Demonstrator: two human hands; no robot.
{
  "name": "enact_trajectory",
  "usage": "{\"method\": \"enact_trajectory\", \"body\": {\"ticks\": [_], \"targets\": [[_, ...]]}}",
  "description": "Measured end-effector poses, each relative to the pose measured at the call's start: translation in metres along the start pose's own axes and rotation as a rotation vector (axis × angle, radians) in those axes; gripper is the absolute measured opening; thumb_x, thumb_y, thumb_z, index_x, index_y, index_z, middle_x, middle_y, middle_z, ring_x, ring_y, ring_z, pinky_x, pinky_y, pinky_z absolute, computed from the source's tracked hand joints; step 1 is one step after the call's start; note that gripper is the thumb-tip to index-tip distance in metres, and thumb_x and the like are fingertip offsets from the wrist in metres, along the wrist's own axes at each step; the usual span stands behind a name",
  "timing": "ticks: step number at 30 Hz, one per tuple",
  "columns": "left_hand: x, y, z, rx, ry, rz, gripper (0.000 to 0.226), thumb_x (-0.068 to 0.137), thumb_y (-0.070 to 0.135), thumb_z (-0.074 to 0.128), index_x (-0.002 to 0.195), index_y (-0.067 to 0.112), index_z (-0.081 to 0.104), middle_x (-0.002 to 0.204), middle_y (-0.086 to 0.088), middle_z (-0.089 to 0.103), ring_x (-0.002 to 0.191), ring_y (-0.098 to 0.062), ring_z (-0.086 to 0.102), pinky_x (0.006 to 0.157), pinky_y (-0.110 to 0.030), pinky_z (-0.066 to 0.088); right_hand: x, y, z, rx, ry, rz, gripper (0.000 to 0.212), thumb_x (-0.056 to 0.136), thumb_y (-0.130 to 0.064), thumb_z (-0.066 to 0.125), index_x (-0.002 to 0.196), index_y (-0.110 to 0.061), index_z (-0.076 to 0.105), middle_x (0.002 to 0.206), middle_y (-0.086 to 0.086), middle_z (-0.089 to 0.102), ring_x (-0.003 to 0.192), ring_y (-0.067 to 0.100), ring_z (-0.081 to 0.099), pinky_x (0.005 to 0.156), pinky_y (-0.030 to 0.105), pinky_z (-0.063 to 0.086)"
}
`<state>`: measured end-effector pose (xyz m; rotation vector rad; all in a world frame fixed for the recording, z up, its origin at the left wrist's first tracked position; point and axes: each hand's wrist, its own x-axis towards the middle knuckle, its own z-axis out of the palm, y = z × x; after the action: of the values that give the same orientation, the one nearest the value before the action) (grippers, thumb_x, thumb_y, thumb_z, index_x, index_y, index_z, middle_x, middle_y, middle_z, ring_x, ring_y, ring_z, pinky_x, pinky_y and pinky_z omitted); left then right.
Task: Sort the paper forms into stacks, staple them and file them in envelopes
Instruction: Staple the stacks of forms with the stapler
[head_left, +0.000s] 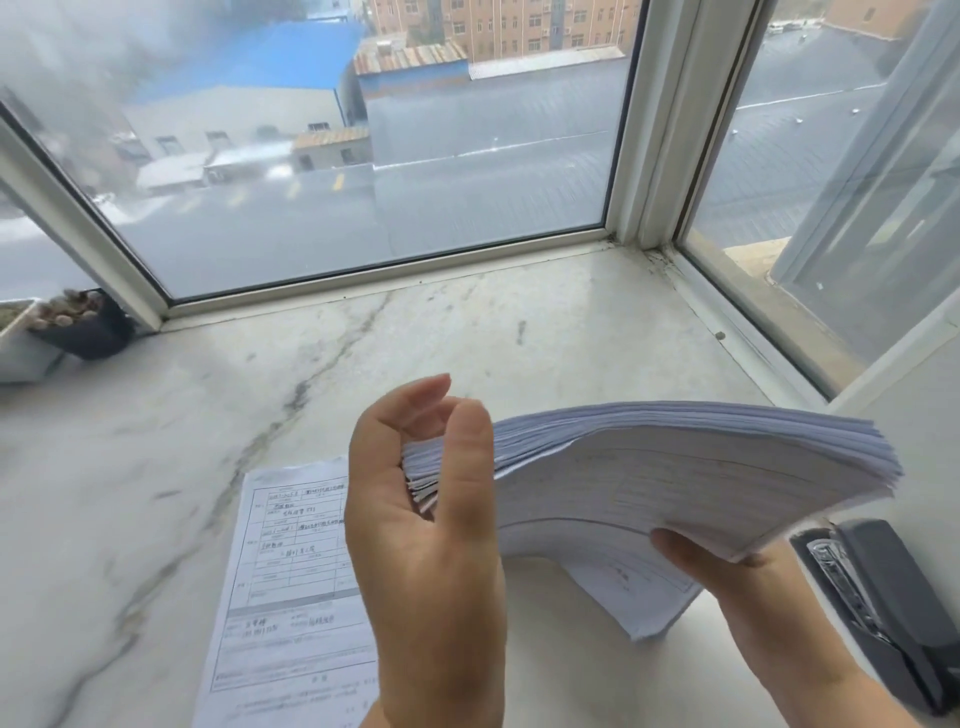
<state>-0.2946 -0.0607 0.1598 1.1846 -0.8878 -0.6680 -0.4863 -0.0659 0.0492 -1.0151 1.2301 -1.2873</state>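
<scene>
A thick stack of white paper forms (691, 467) is held in the air above the marble sill, bowed upward in the middle. My left hand (421, 499) grips its left edge, thumb on top of the fanned sheet ends and fingers curled behind. My right hand (727, 571) holds the stack from below at its lower right edge, fingers under the sheets. A single printed form (291, 597) lies flat on the sill under my left hand. Another sheet (639, 597) hangs or lies below the stack.
A black stapler (878, 613) lies at the right on the marble sill (182, 467). A small pot with a plant (72, 327) stands at the far left corner. Window glass and white frames (644, 130) close off the back and right.
</scene>
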Motion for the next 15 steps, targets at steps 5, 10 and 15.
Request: {"method": "enact_trajectory", "body": {"ticks": [5,10,15], "targets": [[0.008,-0.003,0.003,0.056,0.025,0.021,0.014,0.089,0.026,0.051,0.098,0.028,0.061,0.088,0.006,0.069,0.089,-0.007,0.061,0.087,-0.023,0.043,0.001,-0.002,-0.004,-0.031,-0.102,0.012,0.048,0.063,-0.002,0.083,0.106,-0.019,0.071,0.101,-0.003,0.074,0.096,0.008,0.068,0.073,0.014,0.052],[0.021,-0.003,-0.005,0.181,-0.029,0.087,0.018,0.094,0.022,0.044,0.098,0.029,0.06,0.091,0.008,0.07,0.094,-0.006,0.059,0.087,-0.016,0.041,0.005,-0.006,-0.005,-0.063,-0.106,0.11,0.051,0.061,-0.013,0.075,0.111,-0.021,0.067,0.102,-0.004,0.074,0.099,0.011,0.068,0.081,0.027,0.052],[0.025,0.015,-0.004,0.752,-0.173,0.638,0.04,0.1,0.029,0.036,0.132,0.012,0.052,0.142,-0.011,0.043,0.135,-0.024,0.035,0.113,-0.051,0.027,0.006,-0.017,0.0,-0.075,-0.147,0.137,0.033,0.071,-0.007,0.076,0.091,-0.033,0.076,0.091,-0.015,0.075,0.087,-0.002,0.068,0.071,0.015,0.052]]}}
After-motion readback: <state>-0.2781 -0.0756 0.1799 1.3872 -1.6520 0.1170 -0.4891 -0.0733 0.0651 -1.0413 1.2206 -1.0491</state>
